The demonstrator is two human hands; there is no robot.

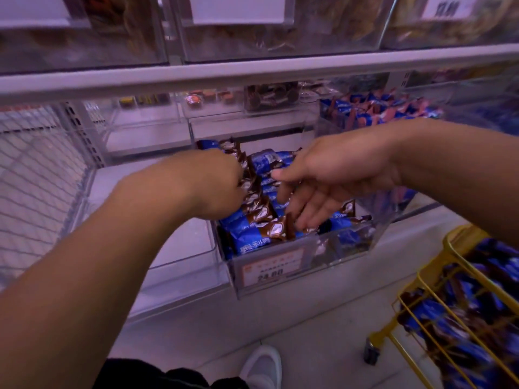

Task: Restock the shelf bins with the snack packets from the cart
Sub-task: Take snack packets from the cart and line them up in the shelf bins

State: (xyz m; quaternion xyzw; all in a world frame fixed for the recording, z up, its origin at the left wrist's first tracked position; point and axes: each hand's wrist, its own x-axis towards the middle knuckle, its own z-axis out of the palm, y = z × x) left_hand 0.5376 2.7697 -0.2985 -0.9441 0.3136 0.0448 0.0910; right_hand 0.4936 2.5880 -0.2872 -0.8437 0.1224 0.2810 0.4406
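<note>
Looking down, we see the shelf unit (252, 68) filling most of the view, grey rail running across, clear bins above it holding brownish goods too blurred to name. Below the rail sits the low shelf deck (174, 265), pale and wide. At right, the yellow wire cart (460, 279) stands on the floor just beside the shelf, loaded with blue-and-brown snack packets (455, 318). Centre frame we have the clear bin (297, 273) pulled at the shelf front, orange price tag (273, 269) on its front wall reading 24.00, same blue-and-brown packets (252, 228) piled inside it up to the rim. Another bin (376, 113) behind and to the right holds blue and pink packets. Left of the centre bin an open clear tray (185, 248) sits on the deck. Our left hand (207, 183) reaches into the bin from the left, knuckles up, fingers curled down among the packets; whether they clamp one we cannot tell, fingertips hidden. Our right hand (323, 181) comes in from the right, fingers spread and relaxed, tips resting on the packets near the bin front, thumb apart and pointing left, gripping nothing that we can see. Bottom edge: a white shoe (264, 366) on the floor and dark clothing beside it.
</note>
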